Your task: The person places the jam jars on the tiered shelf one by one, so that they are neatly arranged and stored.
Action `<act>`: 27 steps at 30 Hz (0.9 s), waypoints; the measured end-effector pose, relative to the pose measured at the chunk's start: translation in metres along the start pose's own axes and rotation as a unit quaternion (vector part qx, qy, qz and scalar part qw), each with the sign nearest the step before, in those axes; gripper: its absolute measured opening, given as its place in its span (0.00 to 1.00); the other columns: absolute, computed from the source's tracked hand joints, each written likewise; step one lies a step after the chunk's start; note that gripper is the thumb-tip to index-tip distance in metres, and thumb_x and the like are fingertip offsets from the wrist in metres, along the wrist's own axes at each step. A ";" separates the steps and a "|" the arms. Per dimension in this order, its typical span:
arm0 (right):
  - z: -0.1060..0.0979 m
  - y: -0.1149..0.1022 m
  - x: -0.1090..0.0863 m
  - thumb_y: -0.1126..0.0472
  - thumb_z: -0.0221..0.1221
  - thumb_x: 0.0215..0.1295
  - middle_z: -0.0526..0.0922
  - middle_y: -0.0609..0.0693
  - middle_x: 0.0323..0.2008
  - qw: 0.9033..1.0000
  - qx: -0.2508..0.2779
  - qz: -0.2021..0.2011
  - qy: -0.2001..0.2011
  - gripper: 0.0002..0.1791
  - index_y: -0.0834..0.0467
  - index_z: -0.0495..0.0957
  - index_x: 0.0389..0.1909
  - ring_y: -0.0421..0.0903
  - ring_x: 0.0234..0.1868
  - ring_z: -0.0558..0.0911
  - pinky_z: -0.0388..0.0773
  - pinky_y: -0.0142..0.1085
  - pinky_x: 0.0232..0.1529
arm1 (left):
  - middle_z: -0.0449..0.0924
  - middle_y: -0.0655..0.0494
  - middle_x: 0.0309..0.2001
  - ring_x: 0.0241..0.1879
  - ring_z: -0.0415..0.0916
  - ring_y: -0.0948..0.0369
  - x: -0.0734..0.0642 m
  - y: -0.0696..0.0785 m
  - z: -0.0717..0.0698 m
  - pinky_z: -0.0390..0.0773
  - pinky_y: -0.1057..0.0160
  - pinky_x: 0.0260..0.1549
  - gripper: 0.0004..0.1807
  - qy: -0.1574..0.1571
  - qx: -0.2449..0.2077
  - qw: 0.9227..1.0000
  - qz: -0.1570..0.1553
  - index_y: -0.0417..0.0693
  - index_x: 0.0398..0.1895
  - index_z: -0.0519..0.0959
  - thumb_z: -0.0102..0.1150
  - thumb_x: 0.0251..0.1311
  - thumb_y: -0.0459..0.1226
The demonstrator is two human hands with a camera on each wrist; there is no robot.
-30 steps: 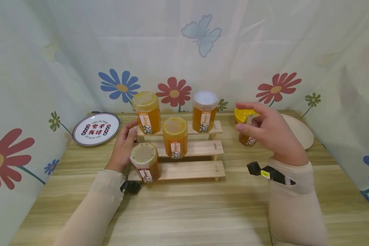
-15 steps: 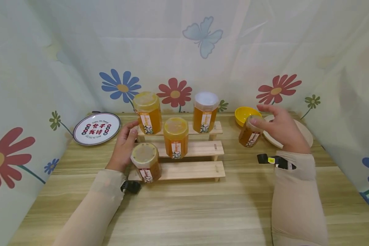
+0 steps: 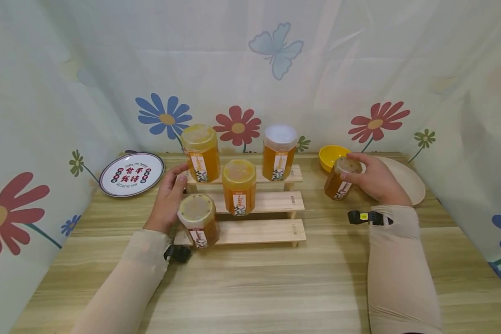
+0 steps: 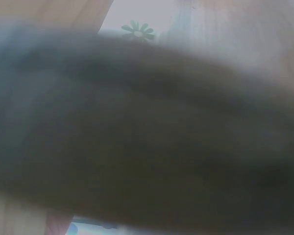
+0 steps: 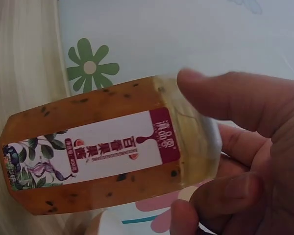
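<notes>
My right hand [image 3: 382,178] holds an amber jar [image 3: 338,181] with dark seeds by its lid, thumb on one side and fingers on the other. The right wrist view shows this jar [image 5: 98,152] closely, with its white and dark red label. My left hand [image 3: 170,195] rests at the left end of a three-step wooden stand [image 3: 263,232], its fingertips partly hidden. On the stand are two jars on top, a yellow-lidded jar [image 3: 202,155] and a white-lidded jar [image 3: 279,155], a middle jar [image 3: 239,190], and a darker jar [image 3: 199,222] on the lowest step.
A yellow bowl [image 3: 330,155] stands behind the held jar. To its right, partly behind my hand, lies a beige plate [image 3: 409,181]. A white plate with red and black writing [image 3: 125,185] is at the left back. Dark blur fills most of the left wrist view.
My right hand shifts right from over the jar, lifts a finger, then lowers round the lid. The left hand and the jars on the stand stay in place.
</notes>
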State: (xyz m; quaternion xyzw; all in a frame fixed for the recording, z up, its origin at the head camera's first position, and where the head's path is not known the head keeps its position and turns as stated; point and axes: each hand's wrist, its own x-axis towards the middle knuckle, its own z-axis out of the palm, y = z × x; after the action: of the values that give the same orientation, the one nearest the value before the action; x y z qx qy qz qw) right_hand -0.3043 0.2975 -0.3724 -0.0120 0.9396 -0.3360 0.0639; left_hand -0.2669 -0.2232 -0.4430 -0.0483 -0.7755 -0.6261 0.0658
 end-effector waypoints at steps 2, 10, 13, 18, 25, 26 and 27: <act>0.001 0.000 0.001 0.45 0.67 0.71 0.57 0.65 0.81 1.000 0.001 -0.002 0.003 0.47 0.54 0.56 0.84 0.69 0.79 0.55 0.50 0.70 0.76 | 0.58 0.51 0.81 0.74 0.64 0.48 0.000 0.000 0.000 0.64 0.45 0.73 0.28 -0.001 -0.002 1.000 0.000 0.49 0.80 0.60 0.37 0.86 0.49; 0.006 -0.002 0.002 0.46 0.70 0.68 0.57 0.68 0.81 1.000 0.003 -0.008 0.017 0.50 0.58 0.57 0.83 0.69 0.78 0.57 0.53 0.69 0.76 | 0.61 0.51 0.79 0.71 0.65 0.55 0.000 -0.002 0.001 0.67 0.60 0.67 0.29 0.006 -0.002 1.000 0.002 0.49 0.80 0.61 0.38 0.85 0.51; 0.006 -0.002 0.001 0.47 0.69 0.69 0.56 0.67 0.81 1.000 0.005 -0.007 0.009 0.50 0.58 0.55 0.83 0.69 0.78 0.57 0.52 0.69 0.76 | 0.62 0.50 0.78 0.69 0.65 0.58 0.000 -0.002 0.002 0.67 0.64 0.66 0.29 0.008 -0.003 1.000 0.005 0.48 0.79 0.62 0.39 0.85 0.51; 0.006 -0.001 0.002 0.49 0.69 0.69 0.55 0.67 0.81 1.000 0.007 -0.004 0.001 0.50 0.57 0.54 0.84 0.68 0.77 0.58 0.53 0.68 0.76 | 0.62 0.50 0.78 0.68 0.65 0.59 0.000 -0.002 0.002 0.67 0.64 0.65 0.29 0.009 -0.003 1.000 0.004 0.48 0.79 0.62 0.39 0.85 0.51; 0.008 -0.001 0.002 0.51 0.69 0.69 0.54 0.66 0.82 1.000 0.021 -0.003 -0.006 0.51 0.57 0.52 0.85 0.68 0.76 0.59 0.54 0.68 0.76 | 0.62 0.51 0.78 0.69 0.65 0.58 0.000 0.000 0.002 0.66 0.61 0.67 0.29 0.010 0.003 1.000 0.004 0.49 0.79 0.62 0.39 0.85 0.51; 0.008 -0.001 0.002 0.51 0.69 0.69 0.55 0.67 0.82 1.000 0.021 -0.002 -0.004 0.50 0.57 0.52 0.85 0.68 0.75 0.59 0.54 0.68 0.76 | 0.62 0.51 0.78 0.70 0.65 0.58 0.000 -0.001 0.002 0.66 0.61 0.67 0.29 0.010 0.002 1.000 0.003 0.49 0.79 0.62 0.39 0.85 0.51; 0.008 -0.001 0.002 0.51 0.69 0.69 0.55 0.67 0.81 1.000 0.021 -0.001 -0.002 0.50 0.57 0.53 0.85 0.68 0.75 0.60 0.55 0.68 0.75 | 0.62 0.51 0.78 0.70 0.64 0.57 -0.001 0.000 0.002 0.66 0.60 0.68 0.29 0.009 0.002 1.000 0.003 0.49 0.79 0.62 0.39 0.85 0.51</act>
State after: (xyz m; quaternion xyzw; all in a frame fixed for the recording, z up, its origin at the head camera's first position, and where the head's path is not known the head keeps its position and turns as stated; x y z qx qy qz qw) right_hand -0.3052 0.2920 -0.3783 -0.0121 0.9324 -0.3553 0.0656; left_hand -0.2666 -0.2217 -0.4439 -0.0443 -0.7757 -0.6251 0.0746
